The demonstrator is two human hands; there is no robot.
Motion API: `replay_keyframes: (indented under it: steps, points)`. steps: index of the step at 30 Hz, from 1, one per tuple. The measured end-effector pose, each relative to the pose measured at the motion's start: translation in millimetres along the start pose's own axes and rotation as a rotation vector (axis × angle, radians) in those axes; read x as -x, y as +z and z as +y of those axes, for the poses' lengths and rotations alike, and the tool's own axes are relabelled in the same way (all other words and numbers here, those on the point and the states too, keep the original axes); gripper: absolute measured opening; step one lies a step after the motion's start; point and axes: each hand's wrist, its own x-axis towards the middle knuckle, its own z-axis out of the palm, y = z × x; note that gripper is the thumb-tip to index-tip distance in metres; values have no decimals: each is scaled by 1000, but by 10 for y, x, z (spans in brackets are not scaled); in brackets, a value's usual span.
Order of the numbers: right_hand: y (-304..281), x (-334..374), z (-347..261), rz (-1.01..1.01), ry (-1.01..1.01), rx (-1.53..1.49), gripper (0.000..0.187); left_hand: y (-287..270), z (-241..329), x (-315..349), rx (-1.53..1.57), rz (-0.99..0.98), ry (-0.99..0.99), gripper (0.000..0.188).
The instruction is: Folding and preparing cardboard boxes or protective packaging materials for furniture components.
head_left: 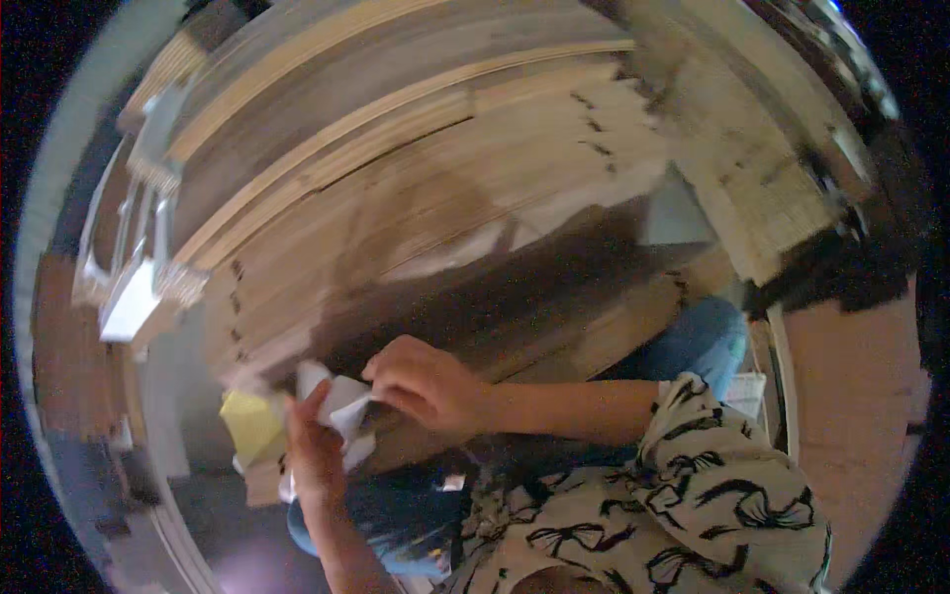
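Observation:
Low over the near left edge of the wooden boards, a thin white piece (346, 408), paper or cloth, is held between my two hands. The thumb of my left hand (315, 441) presses against it, and the hand is closed around its left side. My right hand (421, 381) pinches the right edge with fingers curled. Folds show in the white piece, but blur hides its detail. Just left of my left hand is a yellow piece (252, 426), paper or cloth; whether the hand touches it I cannot tell. More white material shows below the hand.
Wide wooden boards (396, 218) with dark marks spread in front of me. Raised wooden strips (396, 94) run along their far side. A pale wooden block (762, 198) stands at the right. A white-framed object (139, 238) is at the left. My jeans-clad knee (708, 337) touches the near edge.

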Motion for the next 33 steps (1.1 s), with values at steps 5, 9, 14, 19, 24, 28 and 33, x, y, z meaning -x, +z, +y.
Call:
replay_keyframes:
  steps: [5, 9, 14, 19, 24, 28, 33]
  points:
    - [-1364, 317, 1201, 207, 645, 151, 7, -130, -34, -150, 956, 172, -598, 61]
    - [-3239, 1031, 2008, 318, 454, 783, 10, -36, -254, -83, 890, 193, -515, 58]
    - [-3995, 1176, 2242, 409, 591, 847, 13, 162, 395, -112, 289, 161, -584, 33]
    - [-4142, 1122, 2567, 443, 737, 919, 17, 423, 794, -223, 239, 212, -633, 38]
    - [-4077, 1029, 2406, 436, 828, 1112, 23, 421, 826, -235, 285, 220, -607, 41]
    - [-4337, 1007, 2379, 659, 1084, 1088, 34, 430, 821, -242, 284, 108, -533, 43]
    - [-4183, 805, 2363, 715, 1037, 759, 44, 323, 554, -194, 341, 113, -589, 48]
